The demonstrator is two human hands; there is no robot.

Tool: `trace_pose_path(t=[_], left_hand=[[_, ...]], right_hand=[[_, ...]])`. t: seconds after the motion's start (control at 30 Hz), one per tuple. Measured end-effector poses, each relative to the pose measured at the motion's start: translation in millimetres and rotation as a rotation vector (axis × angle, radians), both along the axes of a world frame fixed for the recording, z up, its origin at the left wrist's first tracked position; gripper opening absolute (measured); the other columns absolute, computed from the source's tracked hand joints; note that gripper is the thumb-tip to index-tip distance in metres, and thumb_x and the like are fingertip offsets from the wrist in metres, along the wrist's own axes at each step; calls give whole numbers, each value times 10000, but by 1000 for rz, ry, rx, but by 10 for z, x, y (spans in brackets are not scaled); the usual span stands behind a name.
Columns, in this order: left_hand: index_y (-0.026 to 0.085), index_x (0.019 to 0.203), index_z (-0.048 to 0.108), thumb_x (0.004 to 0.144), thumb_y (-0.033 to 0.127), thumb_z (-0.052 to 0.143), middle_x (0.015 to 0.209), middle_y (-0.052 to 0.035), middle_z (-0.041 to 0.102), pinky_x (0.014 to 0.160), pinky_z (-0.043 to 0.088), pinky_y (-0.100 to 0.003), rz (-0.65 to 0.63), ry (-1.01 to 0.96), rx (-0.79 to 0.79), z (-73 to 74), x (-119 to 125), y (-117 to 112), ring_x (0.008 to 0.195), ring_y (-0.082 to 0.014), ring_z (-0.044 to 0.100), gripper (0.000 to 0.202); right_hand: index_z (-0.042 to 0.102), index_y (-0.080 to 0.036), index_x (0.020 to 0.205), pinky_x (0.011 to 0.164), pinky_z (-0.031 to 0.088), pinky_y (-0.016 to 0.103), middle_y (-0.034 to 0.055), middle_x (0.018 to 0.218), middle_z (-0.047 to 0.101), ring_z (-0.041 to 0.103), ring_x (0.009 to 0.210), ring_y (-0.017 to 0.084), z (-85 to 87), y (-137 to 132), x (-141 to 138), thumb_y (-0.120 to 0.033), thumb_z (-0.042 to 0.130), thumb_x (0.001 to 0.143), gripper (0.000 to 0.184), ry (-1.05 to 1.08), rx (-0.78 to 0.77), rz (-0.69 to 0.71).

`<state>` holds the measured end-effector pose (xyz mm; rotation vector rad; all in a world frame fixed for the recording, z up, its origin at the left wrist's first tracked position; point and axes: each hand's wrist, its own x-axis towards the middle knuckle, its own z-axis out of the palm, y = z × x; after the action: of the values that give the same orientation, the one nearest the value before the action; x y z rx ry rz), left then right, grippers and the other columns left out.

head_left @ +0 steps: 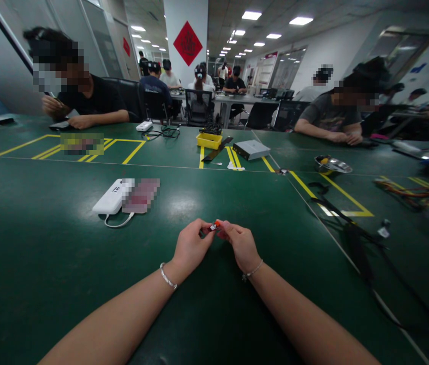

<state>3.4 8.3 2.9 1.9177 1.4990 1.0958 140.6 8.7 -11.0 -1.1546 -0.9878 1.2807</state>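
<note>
My left hand [190, 247] and my right hand [240, 244] meet over the green table [47, 243], fingers pinched together on a small red and dark part [214, 226] held between them. The part is too small to name. Each wrist wears a thin bracelet. Both forearms reach in from the bottom edge.
A white power bank [110, 198] with a cable lies to the left of my hands. Farther back sit a yellow tray [209, 140], a grey box [251, 149] and a metal dish [332, 164]. Black cables [351, 223] trail on the right. Other people sit at the table's far side.
</note>
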Motion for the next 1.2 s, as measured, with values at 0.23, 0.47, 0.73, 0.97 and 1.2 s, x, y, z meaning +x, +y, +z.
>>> trace_pose_path(t=[0.23,0.47,0.73,0.97,1.2], left_hand=[[177,709,576,726,223,565,669,5,605,569,398,-241,29,9,15,12,-9,3,603,-120,530,50],[177,703,575,730,228,566,660,3,605,573,405,-246,16,20,1,16,-14,1,596,-123,532,59],[183,709,563,737,233,569,671,8,605,590,422,-249,1,38,10,-38,-15,10,621,-127,551,58],[198,886,537,716,242,606,840,-21,628,701,447,-299,-109,55,-18,-100,-5,48,782,-168,584,188],[198,912,539,753,194,541,906,-44,619,809,424,-367,-44,126,13,-90,-75,93,896,-207,559,159]], right_hand=[[715,-205,850,674,462,334,53,782,691,586,673,167,79,-27,16,-428,599,706,290,-141,56,23],[704,-220,890,726,478,370,49,833,700,615,750,200,57,-24,47,-409,585,723,279,-237,127,71],[707,-229,855,801,463,393,47,902,693,617,837,214,43,-4,42,-375,660,649,257,-122,63,87],[687,-211,790,740,451,350,42,772,681,602,739,190,117,149,256,-332,612,675,184,-350,105,-65],[673,-174,884,730,407,369,114,915,657,564,837,244,84,345,1575,-297,436,750,299,-1255,-25,-483]])
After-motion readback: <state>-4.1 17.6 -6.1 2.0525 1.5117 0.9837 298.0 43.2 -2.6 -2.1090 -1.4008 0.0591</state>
